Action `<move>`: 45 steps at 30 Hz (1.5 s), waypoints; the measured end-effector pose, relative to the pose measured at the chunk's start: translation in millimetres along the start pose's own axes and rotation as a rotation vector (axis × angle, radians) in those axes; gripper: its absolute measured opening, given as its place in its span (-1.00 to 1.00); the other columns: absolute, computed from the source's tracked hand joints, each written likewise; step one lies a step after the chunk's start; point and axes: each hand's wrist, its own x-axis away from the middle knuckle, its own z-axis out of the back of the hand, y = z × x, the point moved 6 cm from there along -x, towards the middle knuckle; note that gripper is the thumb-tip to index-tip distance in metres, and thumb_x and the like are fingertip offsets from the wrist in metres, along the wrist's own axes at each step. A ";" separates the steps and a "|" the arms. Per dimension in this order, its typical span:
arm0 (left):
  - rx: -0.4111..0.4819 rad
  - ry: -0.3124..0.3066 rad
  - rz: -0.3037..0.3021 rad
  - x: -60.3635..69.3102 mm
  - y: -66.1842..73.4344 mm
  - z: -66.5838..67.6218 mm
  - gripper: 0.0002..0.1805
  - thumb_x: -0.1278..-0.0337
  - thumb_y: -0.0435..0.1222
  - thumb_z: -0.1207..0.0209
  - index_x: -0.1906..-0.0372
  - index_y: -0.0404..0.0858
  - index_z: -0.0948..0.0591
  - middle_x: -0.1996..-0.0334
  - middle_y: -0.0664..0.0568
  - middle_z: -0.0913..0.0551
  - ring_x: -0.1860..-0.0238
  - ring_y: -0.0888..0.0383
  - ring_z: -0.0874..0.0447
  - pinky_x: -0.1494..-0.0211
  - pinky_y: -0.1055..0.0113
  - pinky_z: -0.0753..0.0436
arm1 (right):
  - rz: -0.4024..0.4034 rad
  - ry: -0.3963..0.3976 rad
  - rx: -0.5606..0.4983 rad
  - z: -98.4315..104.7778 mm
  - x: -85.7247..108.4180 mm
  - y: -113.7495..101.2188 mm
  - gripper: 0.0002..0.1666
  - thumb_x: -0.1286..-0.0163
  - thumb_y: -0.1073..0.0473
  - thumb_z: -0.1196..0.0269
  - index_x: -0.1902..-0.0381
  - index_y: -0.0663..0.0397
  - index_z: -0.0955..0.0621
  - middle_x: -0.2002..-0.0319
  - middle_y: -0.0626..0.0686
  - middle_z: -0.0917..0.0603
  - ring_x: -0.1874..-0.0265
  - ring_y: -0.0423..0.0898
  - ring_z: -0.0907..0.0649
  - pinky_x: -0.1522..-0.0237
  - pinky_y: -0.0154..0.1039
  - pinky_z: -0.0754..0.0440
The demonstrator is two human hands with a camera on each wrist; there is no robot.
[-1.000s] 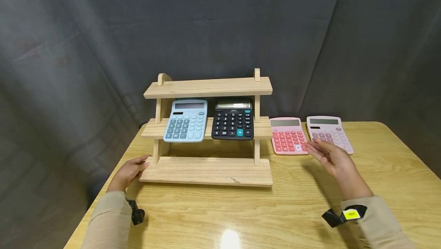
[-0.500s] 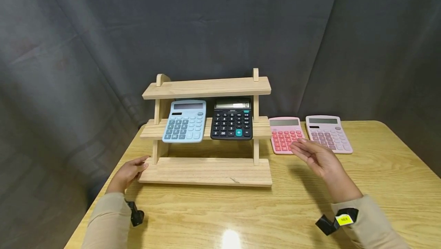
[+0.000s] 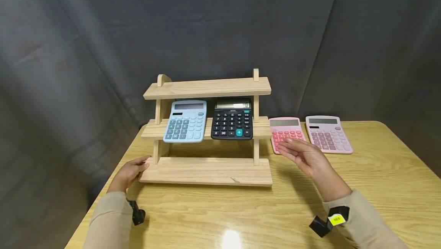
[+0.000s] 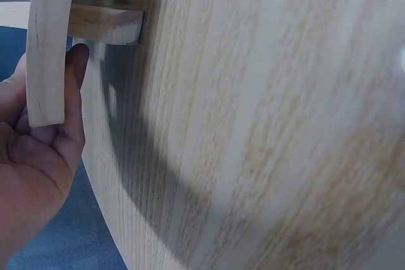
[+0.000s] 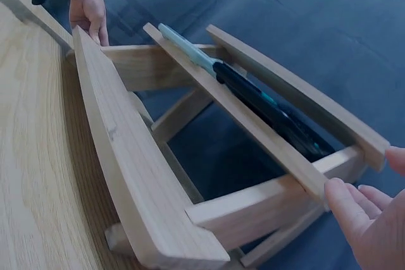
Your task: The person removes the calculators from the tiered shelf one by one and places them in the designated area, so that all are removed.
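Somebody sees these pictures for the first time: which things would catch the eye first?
Probably first the three-tier wooden shelf, with a light blue calculator and a black calculator on its middle board. Then a pink calculator and a paler one on the table, right of the shelf. The left hand grips the left end of the bottom board; in the head view, the right hand partly covers the pink calculator.
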 end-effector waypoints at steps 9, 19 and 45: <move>-0.003 -0.001 -0.004 -1.1 1.3 3.1 -0.50 -0.24 -0.40 0.17 -0.25 -0.48 -0.07 0.62 0.09 -0.22 0.63 0.25 -0.19 0.52 0.42 -0.28 | -0.005 0.003 0.077 -16.7 -12.3 12.7 -0.78 -0.23 0.45 -0.02 0.44 0.29 -0.62 0.38 0.20 -0.61 0.31 0.02 -0.60 0.17 -0.13 -0.44; -0.008 -0.049 -0.031 0.2 0.6 1.6 -0.48 -0.25 -0.38 0.19 -0.27 -0.46 -0.01 0.76 0.13 -0.18 0.70 0.24 -0.14 0.54 0.39 -0.26 | -0.007 -0.002 0.112 -27.5 -22.6 27.4 -0.73 -0.25 0.47 0.03 0.48 0.27 -0.59 0.41 0.21 -0.61 0.33 0.01 -0.61 0.17 -0.14 -0.45; -0.011 -0.023 0.001 -3.9 -4.5 0.7 -0.46 -0.25 -0.33 0.14 -0.27 -0.42 -0.04 0.67 0.09 -0.20 0.64 0.23 -0.18 0.50 0.38 -0.28 | 0.059 0.183 0.239 -44.4 -42.0 43.9 -0.75 -0.21 0.50 0.02 0.51 0.21 -0.56 0.54 0.11 -0.59 0.50 -0.09 -0.61 0.25 -0.20 -0.49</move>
